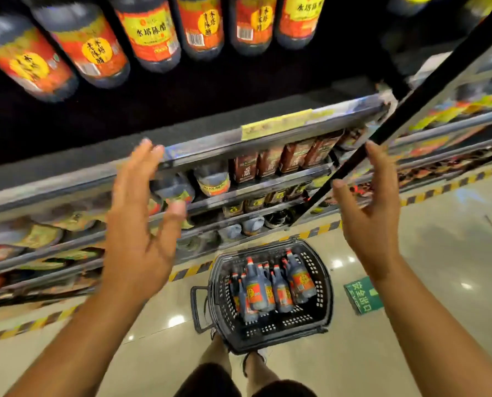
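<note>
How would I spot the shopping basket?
Start at the shiny floor before the shelves. Below, between the left hand and right hand, stands a black basket. Unlike the flat green sign beside it, it holds dark bottles with red caps.

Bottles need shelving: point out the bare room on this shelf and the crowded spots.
Free: the dark shelf board between the row of dark red-labelled bottles and the metal front rail. Crowded: the black plastic basket on the floor, its middle full of like bottles.
</note>
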### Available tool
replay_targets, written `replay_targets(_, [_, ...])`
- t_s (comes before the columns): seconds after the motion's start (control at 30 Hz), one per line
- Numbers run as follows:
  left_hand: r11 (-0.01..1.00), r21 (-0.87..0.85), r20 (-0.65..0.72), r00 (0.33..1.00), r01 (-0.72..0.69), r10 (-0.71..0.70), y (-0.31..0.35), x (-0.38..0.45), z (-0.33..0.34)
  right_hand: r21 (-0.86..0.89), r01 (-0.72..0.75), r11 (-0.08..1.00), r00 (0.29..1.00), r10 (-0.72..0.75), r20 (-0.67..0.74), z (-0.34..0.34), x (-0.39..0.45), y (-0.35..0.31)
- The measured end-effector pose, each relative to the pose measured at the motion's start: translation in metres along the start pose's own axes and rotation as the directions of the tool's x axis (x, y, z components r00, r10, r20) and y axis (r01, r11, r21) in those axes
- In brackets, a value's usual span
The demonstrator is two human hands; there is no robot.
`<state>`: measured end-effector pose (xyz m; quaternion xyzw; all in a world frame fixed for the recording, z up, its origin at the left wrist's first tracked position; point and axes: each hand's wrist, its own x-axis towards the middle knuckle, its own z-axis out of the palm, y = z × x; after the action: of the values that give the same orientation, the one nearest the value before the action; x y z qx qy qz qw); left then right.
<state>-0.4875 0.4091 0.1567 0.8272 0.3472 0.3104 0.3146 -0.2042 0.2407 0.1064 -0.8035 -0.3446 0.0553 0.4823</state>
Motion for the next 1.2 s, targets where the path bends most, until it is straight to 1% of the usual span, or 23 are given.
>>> replay_targets(0.07, [0.998, 0.045, 0.187, 0.98, 0.054, -0.061, -0.009, -0.029, 0.046, -0.116, -0.048, 0.992, 0.994, 0.058, 0.092, 0.003, -0.038, 0.034])
replay_targets(0.1, [0.993, 0.096, 0.273, 0.958, 0.062, -0.086, -0.017, -0.043, 0.07, -0.176, -0.065, 0.982, 0.986, 0.091, 0.141, 0.006, -0.056, 0.051])
replay_targets(0.17, [0.969, 0.246, 0.419, 0.898, 0.033, -0.137, -0.042, -0.075, 0.118, -0.3, -0.053, 0.952, 0.969, 0.121, 0.215, 0.014, -0.09, 0.091])
replay_targets(0.23, [0.93, 0.366, 0.521, 0.82, 0.037, -0.238, -0.07, -0.105, 0.163, -0.395, -0.058, 0.917, 0.943, 0.181, 0.281, 0.026, -0.124, 0.13])
replay_targets(0.3, [0.888, 0.45, 0.574, 0.732, 0.093, -0.367, -0.101, -0.132, 0.202, -0.497, -0.085, 0.863, 0.89, 0.29, 0.351, 0.04, -0.158, 0.175])
replay_targets(0.37, [0.826, 0.552, 0.579, 0.662, 0.109, -0.475, -0.132, -0.158, 0.234, -0.603, -0.114, 0.789, 0.822, 0.416, 0.389, 0.053, -0.197, 0.22])
replay_targets(0.4, [0.798, 0.592, 0.579, 0.628, 0.114, -0.52, -0.146, -0.171, 0.249, -0.653, -0.137, 0.745, 0.781, 0.486, 0.392, 0.058, -0.215, 0.24])
replay_targets(0.43, [0.77, 0.624, 0.581, 0.581, 0.132, -0.571, -0.158, -0.183, 0.263, -0.697, -0.155, 0.7, 0.745, 0.546, 0.384, 0.061, -0.232, 0.26])
replay_targets(0.5, [0.726, 0.668, 0.578, 0.499, 0.166, -0.646, -0.179, -0.207, 0.292, -0.751, -0.182, 0.635, 0.666, 0.641, 0.381, 0.069, -0.254, 0.296])
replay_targets(0.57, [0.704, 0.685, 0.575, 0.454, 0.189, -0.681, -0.201, -0.228, 0.323, -0.77, -0.224, 0.597, 0.613, 0.7, 0.365, 0.08, -0.263, 0.331])
replay_targets(0.6, [0.698, 0.685, 0.575, 0.432, 0.211, -0.695, -0.218, -0.24, 0.34, -0.77, -0.246, 0.588, 0.603, 0.715, 0.354, 0.088, -0.265, 0.348])
replay_targets(0.67, [0.663, 0.685, 0.56, 0.363, 0.302, -0.745, -0.25, -0.261, 0.376, -0.768, -0.278, 0.577, 0.576, 0.74, 0.348, 0.105, -0.266, 0.38])
replay_targets(0.73, [0.593, 0.642, 0.52, 0.292, 0.487, -0.803, -0.281, -0.281, 0.411, -0.751, -0.317, 0.579, 0.549, 0.758, 0.353, 0.125, -0.267, 0.412])
replay_targets(0.77, [0.531, 0.602, 0.496, 0.243, 0.596, -0.834, -0.292, -0.287, 0.427, -0.744, -0.332, 0.579, 0.534, 0.766, 0.358, 0.135, -0.269, 0.431])
replay_targets(0.8, [0.466, 0.553, 0.474, 0.199, 0.691, -0.858, -0.303, -0.292, 0.442, -0.744, -0.341, 0.575, 0.524, 0.773, 0.357, 0.146, -0.271, 0.448])
replay_targets(0.83, [0.404, 0.516, 0.45, 0.162, 0.756, -0.878, -0.315, -0.295, 0.458, -0.748, -0.348, 0.565, 0.512, 0.783, 0.353, 0.155, -0.272, 0.467])
replay_targets(0.87, [0.359, 0.5, 0.434, 0.131, 0.788, -0.891, -0.325, -0.297, 0.47, -0.75, -0.356, 0.557, 0.503, 0.791, 0.348, 0.165, -0.273, 0.485])
replay_targets(0.93, [0.31, 0.422, 0.441, 0.106, 0.852, -0.891, -0.347, -0.303, 0.491, -0.749, -0.393, 0.534, 0.475, 0.815, 0.332, 0.18, -0.273, 0.51])
replay_targets(0.97, [0.281, 0.364, 0.448, 0.098, 0.888, -0.889, -0.357, -0.306, 0.499, -0.744, -0.407, 0.53, 0.472, 0.819, 0.326, 0.187, -0.273, 0.521])
replay_targets(1.03, [0.24, 0.314, 0.453, 0.077, 0.918, -0.888, -0.372, -0.31, 0.513, -0.75, -0.411, 0.519, 0.49, 0.819, 0.298, 0.201, -0.273, 0.535])
replay_targets(1.1, [0.213, 0.304, 0.437, 0.063, 0.929, -0.897, -0.379, -0.308, 0.526, -0.786, -0.38, 0.488, 0.528, 0.812, 0.248, 0.214, -0.275, 0.542])
replay_targets(1.2, [0.139, 0.304, 0.427, -0.004, 0.942, -0.904, -0.385, -0.307, 0.544, -0.795, -0.412, 0.445, 0.549, 0.818, 0.174, 0.227, -0.278, 0.544])
